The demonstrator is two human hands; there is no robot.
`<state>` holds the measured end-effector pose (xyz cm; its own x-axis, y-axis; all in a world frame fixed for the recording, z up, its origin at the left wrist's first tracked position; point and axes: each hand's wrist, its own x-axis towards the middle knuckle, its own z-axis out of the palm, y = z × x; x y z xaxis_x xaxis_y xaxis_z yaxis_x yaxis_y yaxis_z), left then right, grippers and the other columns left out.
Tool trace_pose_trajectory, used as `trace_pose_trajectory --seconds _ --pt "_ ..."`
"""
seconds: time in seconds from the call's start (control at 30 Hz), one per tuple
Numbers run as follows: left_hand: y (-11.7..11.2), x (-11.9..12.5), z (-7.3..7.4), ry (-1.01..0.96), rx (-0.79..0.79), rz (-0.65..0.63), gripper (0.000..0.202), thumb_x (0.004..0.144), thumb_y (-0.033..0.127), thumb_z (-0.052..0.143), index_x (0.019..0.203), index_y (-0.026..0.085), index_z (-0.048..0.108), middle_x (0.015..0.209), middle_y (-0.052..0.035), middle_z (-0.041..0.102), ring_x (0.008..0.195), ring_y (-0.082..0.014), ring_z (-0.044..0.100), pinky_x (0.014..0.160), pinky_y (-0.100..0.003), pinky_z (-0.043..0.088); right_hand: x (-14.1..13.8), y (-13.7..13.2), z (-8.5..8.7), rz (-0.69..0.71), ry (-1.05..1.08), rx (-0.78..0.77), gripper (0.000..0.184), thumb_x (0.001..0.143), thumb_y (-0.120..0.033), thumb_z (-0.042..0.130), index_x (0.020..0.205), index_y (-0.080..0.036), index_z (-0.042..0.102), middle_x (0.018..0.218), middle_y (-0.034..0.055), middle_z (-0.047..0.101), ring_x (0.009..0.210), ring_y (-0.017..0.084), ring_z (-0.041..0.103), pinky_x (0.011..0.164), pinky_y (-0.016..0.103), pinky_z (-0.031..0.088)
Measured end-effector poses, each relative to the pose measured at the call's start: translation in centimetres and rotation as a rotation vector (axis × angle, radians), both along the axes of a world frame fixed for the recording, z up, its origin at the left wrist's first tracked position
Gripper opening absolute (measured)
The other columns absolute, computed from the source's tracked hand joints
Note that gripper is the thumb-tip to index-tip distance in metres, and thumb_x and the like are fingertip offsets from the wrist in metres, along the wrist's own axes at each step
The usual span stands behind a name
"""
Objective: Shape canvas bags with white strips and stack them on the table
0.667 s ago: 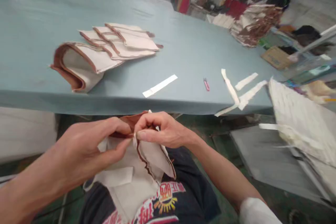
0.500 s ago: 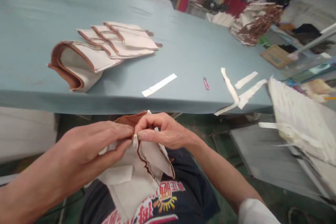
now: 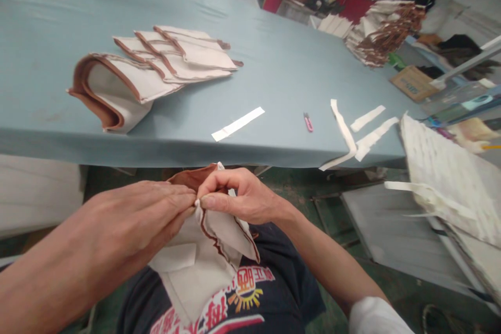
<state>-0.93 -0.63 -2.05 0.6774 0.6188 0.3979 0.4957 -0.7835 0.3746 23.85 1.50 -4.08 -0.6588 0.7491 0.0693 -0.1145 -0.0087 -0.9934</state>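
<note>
A cream cloth piece with brown piping (image 3: 219, 240) hangs over my lap, below the table's front edge. My left hand (image 3: 133, 224) pinches its top edge from the left, fingers pressed together. My right hand (image 3: 235, 195) pinches the same edge from the right, thumb and fingertips closed on the cloth. The two hands meet fingertip to fingertip. On the grey-blue table (image 3: 274, 62) beyond them lies a fanned stack of similar brown-trimmed cloth pieces (image 3: 152, 68).
A white strip (image 3: 238, 123), a small pink cutter (image 3: 308, 122) and several loose white strips (image 3: 358, 133) lie near the table's front edge. A heap of cloth pieces (image 3: 385, 31) sits at the far right. A white woven sack (image 3: 450, 177) stands right of me.
My left hand has slid slightly right, closer against the right fingertips. The view has shifted a little; both hands keep their grip on the cloth.
</note>
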Motion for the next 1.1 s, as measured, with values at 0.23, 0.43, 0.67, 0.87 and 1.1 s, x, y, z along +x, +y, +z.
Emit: trace_pose_trajectory --seconds 0.23,0.43,0.67,0.87,1.1 --pt "-0.9 0.7 0.9 0.026 0.125 0.078 0.042 0.113 0.023 0.043 0.08 0.029 0.069 0.078 -0.0009 0.083 0.063 -0.0201 0.079 0.06 -0.036 0.056 -0.3 -0.1 0.0 -0.012 -0.049 0.05 0.024 0.097 -0.036 0.083 0.089 -0.016 0.072 0.083 -0.0013 0.069 0.076 0.012 0.06 0.079 0.025 0.052" --pt "-1.2 0.0 -0.1 0.093 0.122 0.164 0.049 0.115 0.025 0.038 0.077 0.028 0.069 0.08 -0.0011 0.084 0.06 -0.017 0.078 0.057 -0.037 0.051 -0.7 -0.2 -0.2 -0.043 -0.156 0.09 0.025 0.1 -0.039 0.076 0.091 -0.017 0.07 0.079 -0.0036 0.063 0.07 0.01 0.051 0.07 0.024 0.044" --pt "-0.3 0.4 0.2 0.089 0.22 0.195 0.05 0.113 0.025 0.039 0.077 0.024 0.074 0.069 0.0013 0.079 0.054 -0.014 0.073 0.053 -0.029 0.047 -0.7 -0.4 0.1 -0.087 -0.322 0.175 0.024 0.103 -0.041 0.072 0.092 -0.019 0.068 0.081 -0.0035 0.064 0.07 0.011 0.05 0.067 0.025 0.039" --pt "-0.3 -0.5 0.3 -0.171 -0.425 0.213 0.031 0.089 0.029 0.055 0.064 0.024 0.073 0.052 0.0088 0.062 0.043 -0.0071 0.05 0.044 -0.015 0.036 -0.7 -0.7 0.6 -0.007 -0.227 0.074 0.03 0.101 -0.046 0.075 0.09 -0.02 0.066 0.076 -0.0047 0.06 0.068 0.011 0.049 0.064 0.023 0.04" --pt "-0.2 -1.5 -0.4 -0.338 -1.07 0.2 0.03 0.088 0.041 0.071 0.067 0.02 0.072 0.059 0.0051 0.057 0.052 -0.0094 0.042 0.045 -0.017 0.034 -0.8 -0.8 1.1 0.074 -0.112 -0.046 0.041 0.095 -0.054 0.087 0.089 -0.02 0.065 0.075 -0.0065 0.057 0.064 0.009 0.043 0.058 0.022 0.038"
